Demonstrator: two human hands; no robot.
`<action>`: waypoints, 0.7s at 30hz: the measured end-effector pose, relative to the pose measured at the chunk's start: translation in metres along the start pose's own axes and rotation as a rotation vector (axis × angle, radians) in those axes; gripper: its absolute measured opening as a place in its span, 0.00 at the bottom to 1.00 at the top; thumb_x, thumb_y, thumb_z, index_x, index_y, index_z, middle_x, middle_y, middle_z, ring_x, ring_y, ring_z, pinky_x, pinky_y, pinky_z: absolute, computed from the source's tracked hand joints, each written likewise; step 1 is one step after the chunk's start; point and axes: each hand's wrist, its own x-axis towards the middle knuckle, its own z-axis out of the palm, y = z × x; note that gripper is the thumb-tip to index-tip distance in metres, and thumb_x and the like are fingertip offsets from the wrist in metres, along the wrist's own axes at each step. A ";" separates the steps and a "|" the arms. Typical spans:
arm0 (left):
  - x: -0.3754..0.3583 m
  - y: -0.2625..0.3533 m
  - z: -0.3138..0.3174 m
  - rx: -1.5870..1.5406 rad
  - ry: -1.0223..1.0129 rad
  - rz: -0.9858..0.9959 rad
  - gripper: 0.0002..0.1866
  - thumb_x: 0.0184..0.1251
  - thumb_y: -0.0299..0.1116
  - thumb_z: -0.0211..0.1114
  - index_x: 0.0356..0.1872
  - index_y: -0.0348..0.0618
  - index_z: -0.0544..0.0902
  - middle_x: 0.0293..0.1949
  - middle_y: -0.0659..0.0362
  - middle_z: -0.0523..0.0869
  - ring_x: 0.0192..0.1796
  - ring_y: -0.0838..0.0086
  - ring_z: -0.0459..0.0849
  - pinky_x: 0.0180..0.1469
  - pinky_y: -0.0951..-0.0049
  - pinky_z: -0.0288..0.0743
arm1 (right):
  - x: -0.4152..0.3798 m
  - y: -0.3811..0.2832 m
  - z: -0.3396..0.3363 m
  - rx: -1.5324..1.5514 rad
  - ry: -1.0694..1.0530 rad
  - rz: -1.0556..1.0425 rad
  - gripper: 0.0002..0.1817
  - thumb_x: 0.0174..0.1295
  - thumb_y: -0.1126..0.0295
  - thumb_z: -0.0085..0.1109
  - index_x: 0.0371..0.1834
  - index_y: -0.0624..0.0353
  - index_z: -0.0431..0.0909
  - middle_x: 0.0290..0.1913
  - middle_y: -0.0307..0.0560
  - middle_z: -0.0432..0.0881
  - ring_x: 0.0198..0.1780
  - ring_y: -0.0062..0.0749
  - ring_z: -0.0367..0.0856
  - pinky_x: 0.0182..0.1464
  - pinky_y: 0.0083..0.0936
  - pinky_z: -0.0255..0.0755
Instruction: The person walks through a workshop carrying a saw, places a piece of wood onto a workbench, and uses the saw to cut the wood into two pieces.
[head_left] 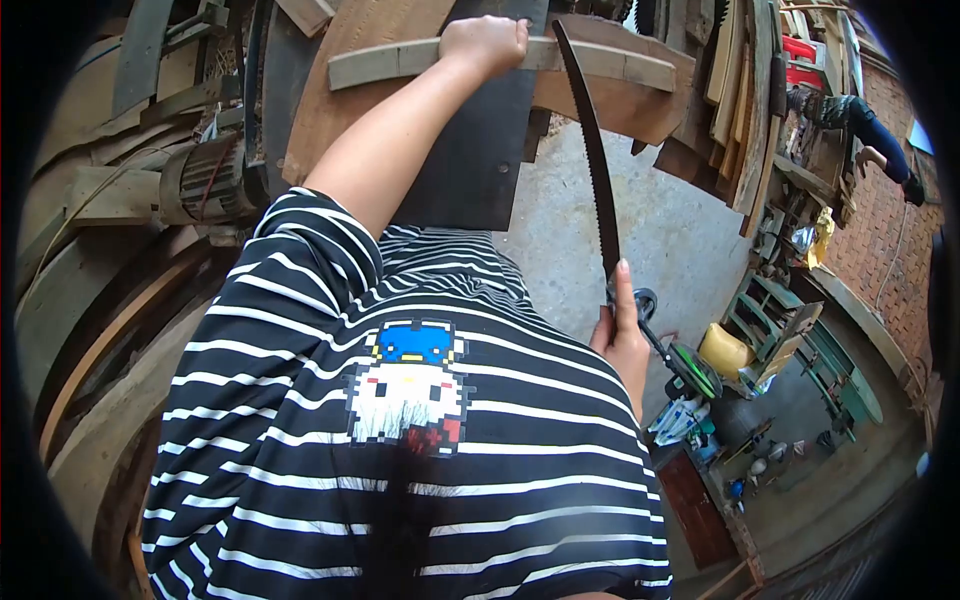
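My left hand (485, 46) is closed round a long, slightly curved strip of pale wood (620, 66) and presses it down over wider brown boards on a dark work surface (465, 160). To its right, a long dark saw (592, 145) stands with its toothed blade pointing away from me. Its tip is beside the wood strip, just right of my left hand. My right hand (625, 345) is wrapped round the saw's handle end, with one finger stretched along the blade's base. The handle is mostly hidden by the hand.
A motor (205, 182) sits at the left among curved boards. Stacked planks (735, 100) stand at the upper right. Another person (870, 130) is at the far right, by a brick surface. A yellow container (725, 352) and green frame (840, 375) lie at the right.
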 end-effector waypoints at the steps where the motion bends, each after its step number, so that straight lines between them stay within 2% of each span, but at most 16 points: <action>1: 0.000 0.001 -0.001 0.005 -0.012 -0.008 0.26 0.72 0.49 0.40 0.33 0.49 0.86 0.34 0.54 0.88 0.39 0.58 0.87 0.45 0.56 0.79 | 0.001 0.006 0.002 0.020 0.051 -0.075 0.35 0.64 0.79 0.49 0.74 0.38 0.55 0.38 0.65 0.81 0.35 0.56 0.82 0.37 0.41 0.74; 2: -0.001 0.002 -0.005 0.000 -0.024 -0.009 0.26 0.72 0.49 0.40 0.33 0.49 0.86 0.34 0.54 0.88 0.39 0.58 0.87 0.45 0.56 0.79 | 0.008 0.006 0.005 0.014 0.044 -0.066 0.35 0.64 0.79 0.49 0.74 0.38 0.55 0.38 0.65 0.81 0.35 0.56 0.82 0.37 0.41 0.74; 4: -0.002 0.005 -0.012 -0.075 -0.028 -0.033 0.21 0.65 0.47 0.51 0.31 0.40 0.85 0.33 0.46 0.87 0.39 0.56 0.86 0.44 0.59 0.79 | 0.041 0.002 0.016 0.009 0.037 -0.111 0.36 0.63 0.79 0.49 0.74 0.37 0.55 0.38 0.63 0.81 0.34 0.56 0.82 0.36 0.42 0.73; 5: -0.003 0.003 -0.008 0.008 0.023 0.039 0.29 0.72 0.49 0.39 0.28 0.45 0.86 0.31 0.50 0.87 0.37 0.57 0.87 0.42 0.56 0.79 | 0.067 -0.004 0.028 -0.011 0.071 -0.155 0.36 0.63 0.79 0.49 0.73 0.36 0.55 0.37 0.62 0.81 0.34 0.56 0.81 0.35 0.43 0.73; 9: -0.003 0.004 -0.011 -0.047 0.006 -0.002 0.27 0.72 0.49 0.40 0.30 0.45 0.86 0.34 0.52 0.88 0.39 0.57 0.87 0.44 0.56 0.79 | 0.118 -0.014 0.064 -0.155 0.095 -0.184 0.36 0.63 0.78 0.50 0.73 0.34 0.55 0.36 0.60 0.81 0.34 0.56 0.80 0.34 0.45 0.72; 14: 0.005 0.001 -0.005 -0.025 0.000 -0.032 0.27 0.72 0.49 0.40 0.32 0.46 0.87 0.36 0.51 0.87 0.42 0.57 0.86 0.47 0.57 0.78 | 0.042 0.028 0.055 0.022 0.120 -0.221 0.36 0.63 0.79 0.49 0.73 0.34 0.55 0.40 0.60 0.82 0.35 0.56 0.81 0.35 0.44 0.73; 16: 0.002 0.002 -0.006 -0.029 0.003 -0.040 0.27 0.72 0.49 0.39 0.33 0.46 0.87 0.36 0.50 0.87 0.43 0.57 0.86 0.48 0.57 0.78 | 0.013 0.036 0.047 0.106 0.052 -0.084 0.37 0.63 0.80 0.48 0.74 0.35 0.55 0.42 0.62 0.82 0.36 0.56 0.82 0.35 0.43 0.74; 19: -0.002 0.005 -0.015 -0.050 -0.045 0.003 0.28 0.72 0.49 0.39 0.33 0.44 0.87 0.36 0.50 0.87 0.44 0.57 0.86 0.48 0.58 0.77 | 0.026 0.026 0.048 0.099 0.056 -0.087 0.37 0.62 0.80 0.49 0.73 0.35 0.55 0.42 0.61 0.82 0.36 0.56 0.82 0.36 0.42 0.74; 21: -0.002 0.006 -0.016 -0.056 -0.050 -0.016 0.29 0.72 0.49 0.39 0.33 0.41 0.86 0.36 0.49 0.87 0.43 0.56 0.86 0.48 0.57 0.77 | 0.068 0.011 0.067 0.079 0.156 -0.216 0.37 0.62 0.79 0.49 0.73 0.34 0.55 0.44 0.60 0.82 0.37 0.55 0.82 0.37 0.42 0.74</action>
